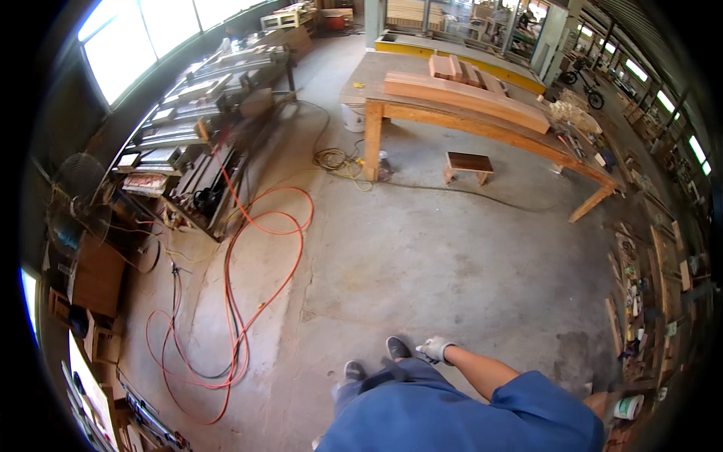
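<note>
My right hand [434, 349], in a pale work glove, hangs beside my right leg above the concrete floor. Its fingers are loosely bent and partly apart, with nothing visible in them. It touches none of the things around it; my dark right shoe [398, 347] is the nearest. My left hand cannot be made out; my blue shirt [459, 414] fills the lower edge.
Ahead stands a wooden worktable [467, 117] bearing long planks [463, 98]; a small stool [468, 164] sits beneath. Looped orange hose [297, 256] covers the floor at left, near a cluttered machine bench [215, 98]. Coiled yellow cord [335, 158] lies by a table leg. Wood scraps [655, 279] line the right.
</note>
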Available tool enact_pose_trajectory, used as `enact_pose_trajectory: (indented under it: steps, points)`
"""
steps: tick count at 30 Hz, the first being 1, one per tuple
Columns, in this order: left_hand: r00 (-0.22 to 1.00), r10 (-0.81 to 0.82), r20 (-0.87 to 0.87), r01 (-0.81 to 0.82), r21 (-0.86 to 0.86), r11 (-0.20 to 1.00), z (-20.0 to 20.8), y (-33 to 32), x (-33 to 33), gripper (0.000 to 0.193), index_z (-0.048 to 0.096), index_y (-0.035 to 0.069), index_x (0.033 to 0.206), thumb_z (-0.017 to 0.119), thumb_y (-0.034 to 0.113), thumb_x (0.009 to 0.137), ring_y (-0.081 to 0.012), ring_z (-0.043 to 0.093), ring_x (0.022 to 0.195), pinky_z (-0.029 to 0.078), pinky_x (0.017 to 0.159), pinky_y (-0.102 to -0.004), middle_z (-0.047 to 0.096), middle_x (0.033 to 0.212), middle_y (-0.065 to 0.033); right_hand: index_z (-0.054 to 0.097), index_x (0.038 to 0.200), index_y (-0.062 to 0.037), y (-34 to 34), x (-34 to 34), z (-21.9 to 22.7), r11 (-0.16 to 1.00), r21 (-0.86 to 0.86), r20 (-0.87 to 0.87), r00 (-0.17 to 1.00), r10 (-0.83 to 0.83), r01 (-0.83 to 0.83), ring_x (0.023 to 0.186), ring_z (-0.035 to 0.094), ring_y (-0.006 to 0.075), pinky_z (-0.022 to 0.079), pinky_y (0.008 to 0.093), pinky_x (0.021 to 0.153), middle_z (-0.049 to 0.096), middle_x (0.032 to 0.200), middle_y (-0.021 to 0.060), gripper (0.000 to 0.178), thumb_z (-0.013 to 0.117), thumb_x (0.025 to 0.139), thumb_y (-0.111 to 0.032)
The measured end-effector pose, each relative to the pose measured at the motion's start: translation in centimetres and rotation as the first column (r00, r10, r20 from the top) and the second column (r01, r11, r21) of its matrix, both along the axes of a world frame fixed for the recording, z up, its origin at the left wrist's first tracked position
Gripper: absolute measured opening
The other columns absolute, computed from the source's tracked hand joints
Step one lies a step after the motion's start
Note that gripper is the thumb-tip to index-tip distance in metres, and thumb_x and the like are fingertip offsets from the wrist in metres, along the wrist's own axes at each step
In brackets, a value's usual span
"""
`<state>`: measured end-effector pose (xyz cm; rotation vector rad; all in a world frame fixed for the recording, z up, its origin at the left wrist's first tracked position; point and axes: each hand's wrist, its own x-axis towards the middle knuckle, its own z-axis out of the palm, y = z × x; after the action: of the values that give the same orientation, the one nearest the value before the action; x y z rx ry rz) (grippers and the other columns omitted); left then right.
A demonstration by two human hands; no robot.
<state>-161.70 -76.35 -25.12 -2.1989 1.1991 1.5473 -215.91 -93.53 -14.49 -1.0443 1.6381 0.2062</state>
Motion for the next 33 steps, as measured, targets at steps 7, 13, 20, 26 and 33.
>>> enact_pose_trajectory:
  steps: [7,13,20,26,33]
  points:
    - [0.992,0.114,-0.054,-0.118,-0.085,0.989,1.8,3.2,-5.6,0.038,0.067,0.013,0.116,0.054,0.044,0.097,-0.0349,0.059,0.111,0.047,0.093,-0.0457,0.064,0.120,-0.0145,0.072,0.096,0.0015,-5.3,-5.6,-1.9,0.972,-0.064,-0.143,0.966,0.215,-0.226,0.073,0.067,0.0276,0.055,0.0423,0.067,0.072,0.086,0.0150,0.050,0.055,0.098,-0.046]
    - [0.939,0.344,0.019,-0.331,-0.228,0.916,5.5,3.4,-12.6,0.055,0.066,0.007,0.127,0.050,0.052,0.099,-0.0394,0.056,0.126,0.044,0.105,-0.0465,0.060,0.134,-0.0232,0.067,0.086,-0.0038,-7.1,-3.3,3.0,0.975,-0.110,0.040,0.980,0.196,-0.191,0.065,0.062,0.0278,0.051,0.0430,0.060,0.067,0.076,0.0113,0.041,0.053,0.102,-0.038]
    - [0.615,0.782,-0.103,-0.774,-0.265,0.575,14.5,-2.8,-18.0,0.052,0.068,0.012,0.126,0.052,0.050,0.095,-0.0373,0.057,0.127,0.041,0.110,-0.0470,0.063,0.133,-0.0184,0.057,0.111,-0.0071,-17.6,4.4,-2.3,0.926,0.153,0.031,0.938,0.345,-0.346,0.082,0.065,0.0322,0.052,0.0500,0.071,0.068,0.094,0.0153,0.037,0.057,0.099,-0.041]
    - [0.410,0.911,-0.037,-0.900,-0.181,0.397,14.1,2.5,-18.3,0.049,0.068,0.011,0.127,0.058,0.045,0.093,-0.0384,0.060,0.122,0.045,0.105,-0.0453,0.064,0.132,-0.0169,0.048,0.133,-0.0099,-24.2,10.4,-2.7,0.899,0.182,0.002,0.915,0.404,-0.398,0.096,0.067,0.0360,0.054,0.0559,0.081,0.069,0.110,0.0188,0.053,0.061,0.096,-0.044]
    - [0.389,0.912,0.133,-0.921,0.040,0.387,8.4,13.7,-24.2,0.056,0.067,0.003,0.126,0.054,0.048,0.095,-0.0413,0.058,0.124,0.044,0.105,-0.0473,0.061,0.132,-0.0235,0.052,0.087,-0.0121,-26.1,18.1,-2.7,0.969,0.005,0.256,0.937,0.236,-0.246,0.054,0.056,0.0231,0.050,0.0425,0.049,0.056,0.068,0.0069,0.030,0.057,0.098,-0.039]
